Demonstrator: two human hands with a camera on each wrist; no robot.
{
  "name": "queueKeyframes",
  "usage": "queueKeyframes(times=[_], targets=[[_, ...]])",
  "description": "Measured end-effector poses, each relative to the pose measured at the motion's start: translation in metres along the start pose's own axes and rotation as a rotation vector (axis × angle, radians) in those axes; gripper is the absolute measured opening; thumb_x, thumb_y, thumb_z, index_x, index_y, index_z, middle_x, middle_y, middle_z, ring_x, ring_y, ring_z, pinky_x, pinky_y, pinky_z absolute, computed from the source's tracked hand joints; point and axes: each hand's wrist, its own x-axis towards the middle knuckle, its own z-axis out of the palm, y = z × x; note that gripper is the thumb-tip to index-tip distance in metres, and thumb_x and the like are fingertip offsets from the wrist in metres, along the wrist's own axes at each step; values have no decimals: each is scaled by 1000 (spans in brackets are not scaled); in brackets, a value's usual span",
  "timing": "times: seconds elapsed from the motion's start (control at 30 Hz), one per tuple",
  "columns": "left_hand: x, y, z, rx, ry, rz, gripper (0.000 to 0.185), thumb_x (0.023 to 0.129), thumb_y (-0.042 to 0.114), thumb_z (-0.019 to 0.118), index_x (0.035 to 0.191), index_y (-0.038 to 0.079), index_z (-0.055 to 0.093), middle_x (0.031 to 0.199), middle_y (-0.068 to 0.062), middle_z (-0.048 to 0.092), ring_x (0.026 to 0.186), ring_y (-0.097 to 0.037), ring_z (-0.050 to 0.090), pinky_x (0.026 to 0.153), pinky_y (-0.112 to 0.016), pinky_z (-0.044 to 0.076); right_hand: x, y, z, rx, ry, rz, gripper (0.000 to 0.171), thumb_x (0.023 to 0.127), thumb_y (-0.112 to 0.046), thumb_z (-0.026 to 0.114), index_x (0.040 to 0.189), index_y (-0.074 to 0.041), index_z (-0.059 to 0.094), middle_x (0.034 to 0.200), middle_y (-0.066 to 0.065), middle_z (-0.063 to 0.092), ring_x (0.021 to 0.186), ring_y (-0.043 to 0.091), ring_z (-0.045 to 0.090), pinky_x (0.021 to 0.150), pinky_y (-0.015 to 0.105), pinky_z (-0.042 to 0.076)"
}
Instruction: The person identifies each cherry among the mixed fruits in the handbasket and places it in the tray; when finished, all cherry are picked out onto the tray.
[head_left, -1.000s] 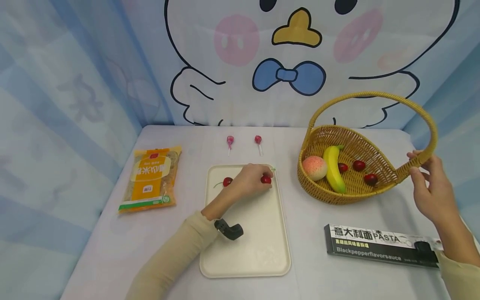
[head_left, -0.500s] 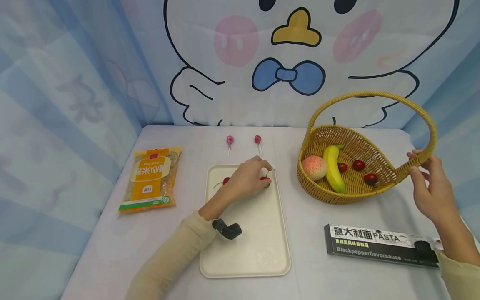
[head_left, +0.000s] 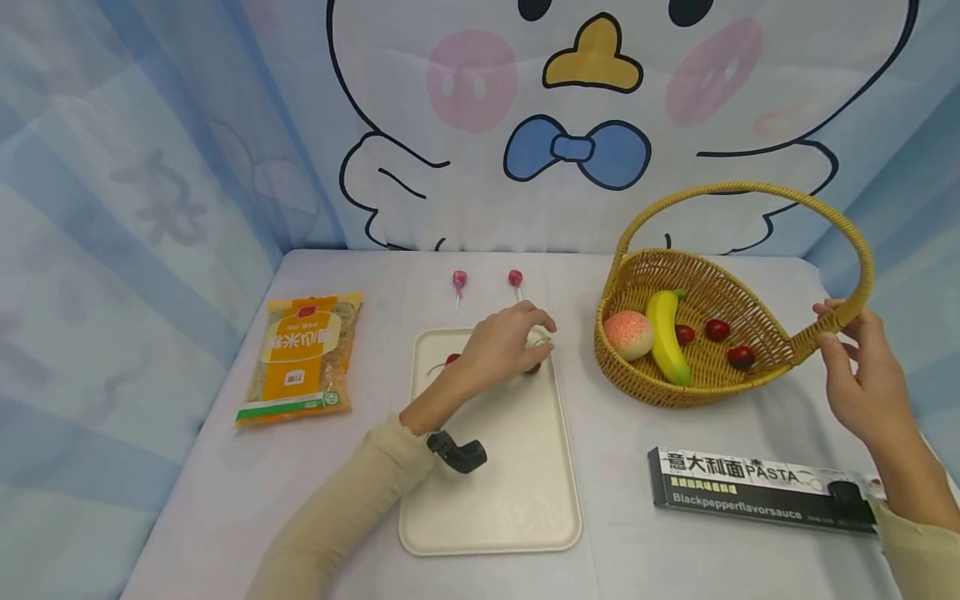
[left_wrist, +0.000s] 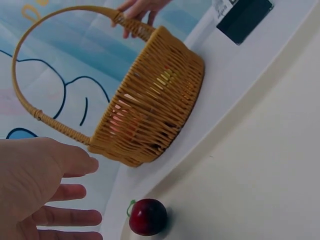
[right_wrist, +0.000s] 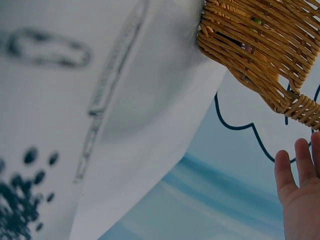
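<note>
My left hand (head_left: 501, 346) hovers over the far end of a cream tray (head_left: 487, 500), fingers apart and holding nothing. Beneath its fingertips lies a dark red cherry (head_left: 533, 368), which the left wrist view shows on the tray with a green stem, apart from the relaxed fingers. A second cherry (head_left: 452, 359) is partly hidden behind that hand. On the right, my right hand (head_left: 870, 387) holds the wicker basket (head_left: 660, 398) at the base of its handle, thumb in front and fingers behind. Inside the basket are a peach (head_left: 628, 335), a banana (head_left: 664, 333) and several cherries (head_left: 741, 357).
Two lollipops (head_left: 515, 277) lie behind the tray. A yellow bag of grain (head_left: 300, 358) is at the left. In front of the basket sits a black-and-white pasta box (head_left: 757, 492), its right end under the right forearm. A printed curtain (head_left: 465, 200) closes off the back.
The left hand's fingers have come off the cherry on the tray and spread, the hand shifting slightly up and away. My right hand and the basket stay in place.
</note>
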Motion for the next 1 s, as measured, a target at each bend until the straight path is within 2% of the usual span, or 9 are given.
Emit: queueKeyframes(times=[0.07,0.1,0.2,0.3,0.4,0.6,0.8,0.9,1.0], targets=[[2,4,-2,-3,4,10,27,101,30,73,125,18,76,131,-4,73,89,-18,66,72,-31,57,0,0,-1,1,-4,6,51,117,-20,37,166,-15,27,166,23,41,160,37,34,125,11,14],[3,6,-3,-9,5,18,27,101,30,73,125,18,76,131,-4,73,89,-18,67,72,-31,57,0,1,-1,2,-8,12,51,117,-21,37,166,-18,27,167,22,41,162,31,33,125,10,14],[7,13,-5,-28,4,49,27,102,29,73,125,17,76,129,-4,74,92,-17,69,75,-31,58,-1,2,-2,12,-15,21,51,116,-22,38,166,-27,28,170,15,40,160,4,32,125,10,16],[11,21,-7,-22,-13,75,27,103,30,72,127,18,75,130,-2,73,96,-15,70,77,-30,58,-1,3,-4,22,-22,29,53,116,-25,39,165,-39,26,171,7,39,148,-20,28,126,11,18],[16,29,-8,-6,-31,94,28,103,30,72,128,20,74,130,-1,73,99,-15,69,79,-28,58,0,3,-5,26,-28,29,53,116,-26,39,165,-41,26,171,6,39,145,-23,27,126,11,19],[25,44,-10,-19,-36,140,27,104,29,70,129,20,74,130,2,73,103,-13,67,84,-23,57,0,3,-4,24,-33,28,53,116,-25,39,165,-40,26,171,9,39,147,-21,27,125,10,20],[35,54,-8,-52,-30,181,27,103,27,72,128,19,74,126,1,73,102,-13,65,84,-20,54,0,2,-4,19,-42,57,53,116,-28,38,165,-42,23,172,9,37,153,-15,27,130,18,20],[40,57,-5,-74,-21,209,26,103,25,71,127,17,75,127,-1,72,110,-16,64,91,-23,53,-1,2,-4,18,-49,66,53,116,-28,38,165,-43,22,173,9,37,154,-14,26,132,25,21],[47,61,-1,-91,0,243,25,104,23,69,127,15,75,130,-2,70,120,-18,62,101,-26,52,0,2,-4,21,-45,60,53,116,-28,39,165,-42,23,172,11,38,152,-16,27,132,24,21]])
